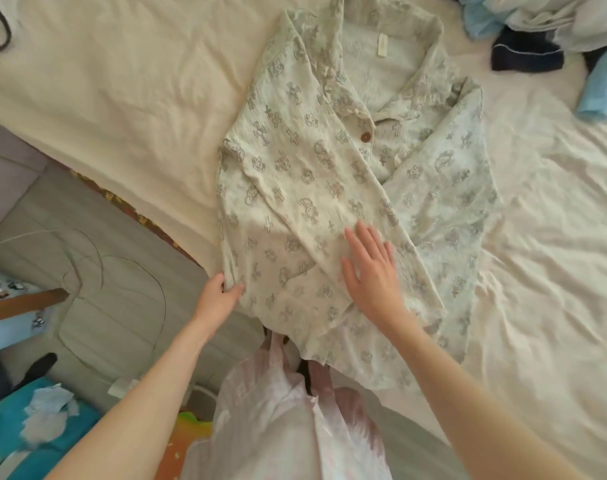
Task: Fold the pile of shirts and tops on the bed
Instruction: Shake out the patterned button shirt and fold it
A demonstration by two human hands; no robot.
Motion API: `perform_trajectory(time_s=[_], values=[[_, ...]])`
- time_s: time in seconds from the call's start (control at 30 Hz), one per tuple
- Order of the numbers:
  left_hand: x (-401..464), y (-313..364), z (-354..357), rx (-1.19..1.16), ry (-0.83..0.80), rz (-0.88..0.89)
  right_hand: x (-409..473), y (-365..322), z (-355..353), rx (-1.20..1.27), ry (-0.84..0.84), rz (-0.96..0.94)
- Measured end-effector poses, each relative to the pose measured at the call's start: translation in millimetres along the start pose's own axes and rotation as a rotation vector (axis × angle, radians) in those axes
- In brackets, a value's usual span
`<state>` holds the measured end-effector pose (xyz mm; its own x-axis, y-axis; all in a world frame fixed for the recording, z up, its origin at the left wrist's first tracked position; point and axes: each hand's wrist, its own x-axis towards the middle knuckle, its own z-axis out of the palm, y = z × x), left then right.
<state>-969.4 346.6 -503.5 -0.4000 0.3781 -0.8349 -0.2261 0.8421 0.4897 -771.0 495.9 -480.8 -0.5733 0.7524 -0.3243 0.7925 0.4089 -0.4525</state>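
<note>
A pale green printed shirt point(295, 161) with a brown button and a collar lies spread on the cream bed sheet point(122, 81), collar away from me. Its left side is folded in over the middle. My left hand point(219, 296) pinches the shirt's lower left edge at the side of the bed. My right hand point(371, 268) lies flat with straight fingers on the folded panel, pressing it down. A pile of other tops point(551, 26), light blue, white and dark navy, sits at the far right corner of the bed.
The bed's edge runs diagonally at the left, with grey floor point(97, 237) beyond it. A thin cable point(129, 271) loops across the floor. A blue box with crumpled paper point(38, 420) stands at lower left. My pale pink garment point(278, 410) fills the bottom centre.
</note>
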Motion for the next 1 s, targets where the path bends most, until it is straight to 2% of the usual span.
perform_trajectory(time_s=[0.2,0.27,0.4,0.47,0.6,0.7,0.83,1.0], values=[[-44.9,-67.5,17.9,0.11,0.141,-0.039,-140.3,83.0,5.9,0.042,0.177,0.246],[-59.9,-88.6,18.5,0.118,0.197,-0.047,-169.1,102.3,5.6,0.081,0.231,0.39],[-87.1,-111.4,12.5,-0.069,0.332,-0.07,-201.0,124.4,0.7,0.252,0.196,0.791],[-100.1,-112.3,9.2,-0.142,0.367,-0.034,-203.7,133.7,3.7,0.404,0.148,0.912],[-121.5,-100.0,10.4,-0.335,0.352,0.051,-195.2,146.7,14.8,0.556,0.092,0.981],[-127.1,-96.9,9.4,-0.557,0.353,0.012,-186.0,139.4,7.0,0.796,0.081,1.044],[-135.1,-94.7,10.1,-0.666,0.375,-0.012,-194.3,138.1,3.6,1.231,0.227,1.195],[-156.7,-93.6,9.9,-0.679,0.416,-0.025,-232.5,137.1,-5.7,1.324,0.33,1.181]])
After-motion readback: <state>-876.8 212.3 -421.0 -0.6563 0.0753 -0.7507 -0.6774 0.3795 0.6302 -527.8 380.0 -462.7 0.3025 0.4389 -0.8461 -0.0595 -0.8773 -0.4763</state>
